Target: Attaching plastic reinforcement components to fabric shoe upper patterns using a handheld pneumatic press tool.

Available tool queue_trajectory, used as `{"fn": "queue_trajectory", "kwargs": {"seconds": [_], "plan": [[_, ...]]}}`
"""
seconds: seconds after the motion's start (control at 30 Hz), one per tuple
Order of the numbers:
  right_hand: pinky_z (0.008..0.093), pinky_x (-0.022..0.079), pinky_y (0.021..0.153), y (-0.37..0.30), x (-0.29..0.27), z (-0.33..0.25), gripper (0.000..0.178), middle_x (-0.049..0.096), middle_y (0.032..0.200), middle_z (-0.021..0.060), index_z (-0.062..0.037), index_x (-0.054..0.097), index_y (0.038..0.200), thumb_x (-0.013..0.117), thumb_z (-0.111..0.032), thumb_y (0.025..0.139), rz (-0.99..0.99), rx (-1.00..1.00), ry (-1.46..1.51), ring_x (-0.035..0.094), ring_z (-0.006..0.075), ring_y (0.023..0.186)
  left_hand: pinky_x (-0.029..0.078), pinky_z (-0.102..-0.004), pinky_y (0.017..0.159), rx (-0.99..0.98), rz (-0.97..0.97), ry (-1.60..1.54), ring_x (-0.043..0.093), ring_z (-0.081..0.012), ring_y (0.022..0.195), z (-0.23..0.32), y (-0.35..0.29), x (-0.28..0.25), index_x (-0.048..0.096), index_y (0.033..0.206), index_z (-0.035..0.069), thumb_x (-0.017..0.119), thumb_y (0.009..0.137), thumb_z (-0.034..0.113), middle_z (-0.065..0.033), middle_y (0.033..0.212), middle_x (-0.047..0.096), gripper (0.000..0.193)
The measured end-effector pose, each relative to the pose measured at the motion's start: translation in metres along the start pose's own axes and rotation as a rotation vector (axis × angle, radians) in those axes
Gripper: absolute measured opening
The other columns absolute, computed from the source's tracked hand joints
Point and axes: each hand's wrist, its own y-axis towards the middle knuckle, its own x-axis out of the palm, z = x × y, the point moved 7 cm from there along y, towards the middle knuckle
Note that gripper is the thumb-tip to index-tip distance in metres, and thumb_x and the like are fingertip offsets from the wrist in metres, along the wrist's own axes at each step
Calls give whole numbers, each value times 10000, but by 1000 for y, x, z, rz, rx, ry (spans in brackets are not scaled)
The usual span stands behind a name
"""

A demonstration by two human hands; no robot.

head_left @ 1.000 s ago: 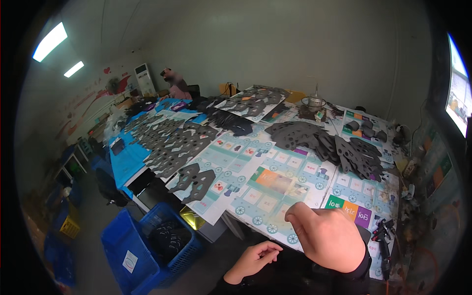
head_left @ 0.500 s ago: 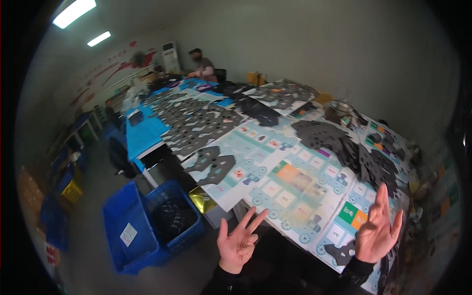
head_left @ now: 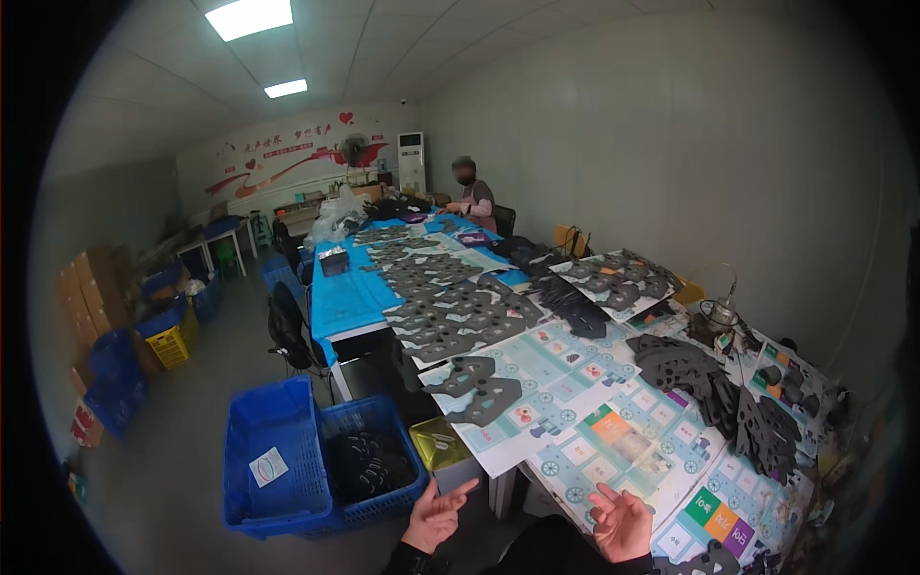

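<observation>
My left hand (head_left: 436,519) is in the air off the table's near edge, beside the blue crate. Its index finger is stretched out, the other fingers are partly bent, and nothing is in it. Over the front edge of the table hangs my right hand (head_left: 621,524), empty, palm toward me with loosely bent fingers apart. Nearest to the right hand is a dark grey cut-out piece with holes (head_left: 704,560) at the lower edge. More such flat grey pieces (head_left: 474,388) lie on the printed table cover (head_left: 565,455), with a heap of them (head_left: 695,369) farther right.
Left of the table stand an empty-looking blue crate (head_left: 244,407) and a blue basket (head_left: 407,489) holding black pieces. A yellow-gold tin (head_left: 439,443) is beside them. Grey pieces cover boards along the blue-covered table (head_left: 350,297). A person (head_left: 474,201) sits at its far end.
Both hands have moved lower in the view; the right has come left, closer to the left hand, and its fingers are more bent. The view has tilted up and turned left.
</observation>
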Motion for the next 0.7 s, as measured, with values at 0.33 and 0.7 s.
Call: {"fn": "queue_trajectory", "kwargs": {"seconds": [0.33,0.7], "plan": [[214,519,602,-86,-35,36,491,735,969,192,55,395,1522,514,-174,1104,-48,319,-1186,644,165,700,553,-278,583,-809,741,1509,688,-138,659,-102,-9,-201,624,1191,67,584,1071,461,-62,844,738,414],[326,508,573,-144,0,-10,326,690,656,87,-3,672,1298,670,-165,1015,152,3,-1761,667,190,559,542,-339,629,-799,329,1972,696,-185,670,-163,40,-119,646,1256,24,638,1051,373,-101,853,740,405]]}}
